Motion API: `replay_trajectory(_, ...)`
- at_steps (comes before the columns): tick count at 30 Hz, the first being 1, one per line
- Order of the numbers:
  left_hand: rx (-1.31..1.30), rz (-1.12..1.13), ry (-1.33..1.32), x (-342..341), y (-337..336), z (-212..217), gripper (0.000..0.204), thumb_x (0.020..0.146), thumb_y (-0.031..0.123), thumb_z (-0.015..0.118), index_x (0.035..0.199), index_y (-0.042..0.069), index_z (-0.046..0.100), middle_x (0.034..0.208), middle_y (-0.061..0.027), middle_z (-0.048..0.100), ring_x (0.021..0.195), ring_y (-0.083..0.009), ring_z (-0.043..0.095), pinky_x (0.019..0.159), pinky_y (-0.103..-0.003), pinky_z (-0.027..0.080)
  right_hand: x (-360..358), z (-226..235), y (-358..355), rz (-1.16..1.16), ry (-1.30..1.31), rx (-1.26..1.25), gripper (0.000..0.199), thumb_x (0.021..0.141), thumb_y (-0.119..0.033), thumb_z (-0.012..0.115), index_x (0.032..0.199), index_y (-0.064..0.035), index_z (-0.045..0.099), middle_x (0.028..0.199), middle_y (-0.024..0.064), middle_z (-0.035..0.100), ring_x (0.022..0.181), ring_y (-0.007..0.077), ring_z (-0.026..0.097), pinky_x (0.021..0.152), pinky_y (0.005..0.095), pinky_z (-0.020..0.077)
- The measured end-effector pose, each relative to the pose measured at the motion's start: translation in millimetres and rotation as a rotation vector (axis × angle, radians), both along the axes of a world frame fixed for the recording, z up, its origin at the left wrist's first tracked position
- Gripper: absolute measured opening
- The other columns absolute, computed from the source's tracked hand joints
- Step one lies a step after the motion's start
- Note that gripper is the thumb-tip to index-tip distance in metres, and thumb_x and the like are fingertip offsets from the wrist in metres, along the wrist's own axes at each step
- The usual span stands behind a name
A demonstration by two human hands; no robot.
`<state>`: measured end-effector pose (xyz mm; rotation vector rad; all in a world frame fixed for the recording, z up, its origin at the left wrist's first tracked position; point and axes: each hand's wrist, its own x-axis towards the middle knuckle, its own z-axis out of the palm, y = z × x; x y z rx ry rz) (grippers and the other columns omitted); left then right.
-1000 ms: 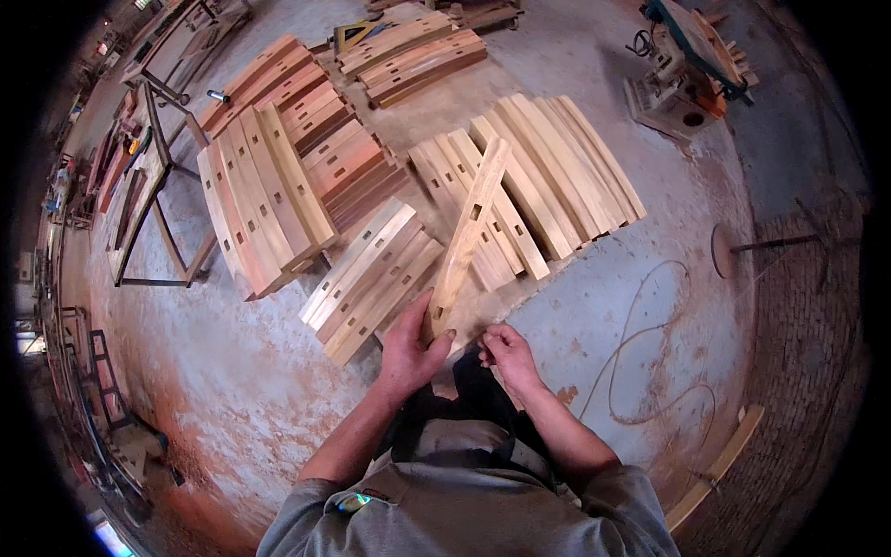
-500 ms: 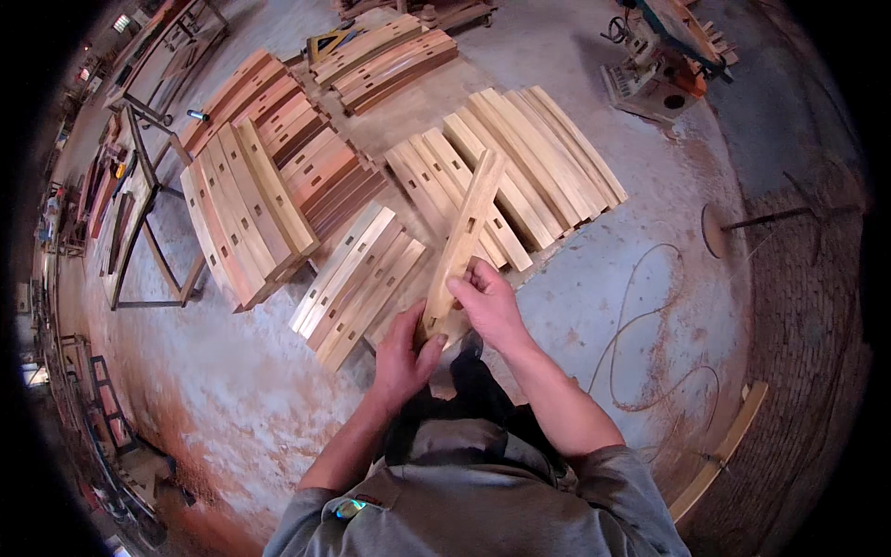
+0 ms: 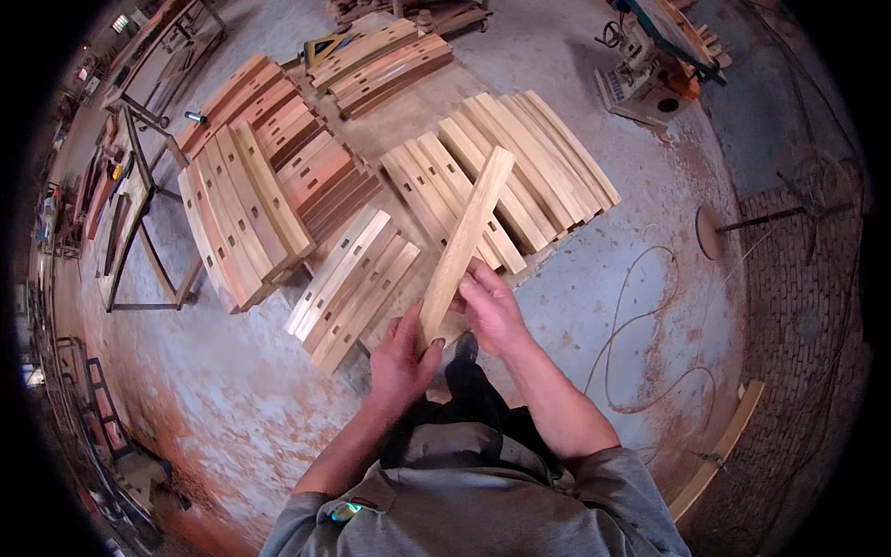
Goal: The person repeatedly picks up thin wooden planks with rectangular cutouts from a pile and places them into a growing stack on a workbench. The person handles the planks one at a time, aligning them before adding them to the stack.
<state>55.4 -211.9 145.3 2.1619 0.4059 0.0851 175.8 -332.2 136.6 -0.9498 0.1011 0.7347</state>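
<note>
Midway through handling one curved wooden slat (image 3: 464, 243), clasped at its near end by left hand (image 3: 401, 357) and right hand (image 3: 490, 308), above floor stacks of mortised slats (image 3: 353, 278) lying sorted

A wooden slat (image 3: 464, 243) is held at frame centre between the left hand (image 3: 401, 357) and right hand (image 3: 490, 308). Slotted slat stacks (image 3: 348, 274) are spread left and above; a machine (image 3: 654, 65) is placed upper right, a cable (image 3: 650, 343) at right.
</note>
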Motion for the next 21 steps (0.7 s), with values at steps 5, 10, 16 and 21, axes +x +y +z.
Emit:
replay_trajectory(5, 0.241, -0.145, -0.142, -2.2, -1.5, 1.1, 0.067, 0.076, 0.015, 0.071, 0.137, 0.005, 0.044, 0.106, -0.0214, 0.058, 0.094, -0.0363, 0.062, 0.072, -0.041, 0.053, 3.3, -26.2, -9.2, 0.034, 0.109, 0.183, 0.04, 0.097, -0.014, 0.048, 0.135, -0.0014, 0.044, 0.122, 0.0114, 0.059, 0.112, 0.0184, 0.056, 0.096, 0.0362, 0.0458)
replay_trajectory(10, 0.16, -0.184, -0.124, -14.2, -0.9, 5.5, 0.068, 0.078, 0.013, 0.068, 0.14, 0.004, 0.039, 0.116, -0.0243, 0.054, 0.101, -0.039, 0.059, 0.08, -0.043, 0.052, 10.5, -16.2, -5.0, 0.036, 0.074, 0.246, 0.043, 0.098, -0.023, 0.046, 0.132, 0.0023, 0.046, 0.126, 0.019, 0.058, 0.109, 0.0298, 0.06, 0.098, 0.0443, 0.0456)
replay_trajectory(16, -0.288, -0.11, -0.085, -28.9, 8.5, 1.1, 0.072, 0.086, 0.011, 0.06, 0.147, -0.001, 0.023, 0.142, -0.026, 0.038, 0.131, -0.0371, 0.041, 0.109, -0.04, 0.032, 1.5, 4.6, 17.9, 0.11, -0.03, 0.079, 0.043, 0.098, -0.018, 0.045, 0.137, 0.0025, 0.041, 0.133, 0.0167, 0.053, 0.114, 0.0272, 0.056, 0.1, 0.0415, 0.0442)
replay_trajectory(21, -0.815, 0.061, -0.254, -11.7, 18.5, 3.7, 0.07, 0.09, 0.01, 0.056, 0.148, -0.003, 0.019, 0.143, -0.0234, 0.037, 0.134, -0.0304, 0.038, 0.11, -0.035, 0.029, -22.0, 7.7, 38.4, 0.316, -0.192, -0.121, 0.046, 0.094, -0.008, 0.049, 0.138, 0.0026, 0.04, 0.127, 0.0112, 0.054, 0.114, 0.0187, 0.054, 0.099, 0.0337, 0.0428)
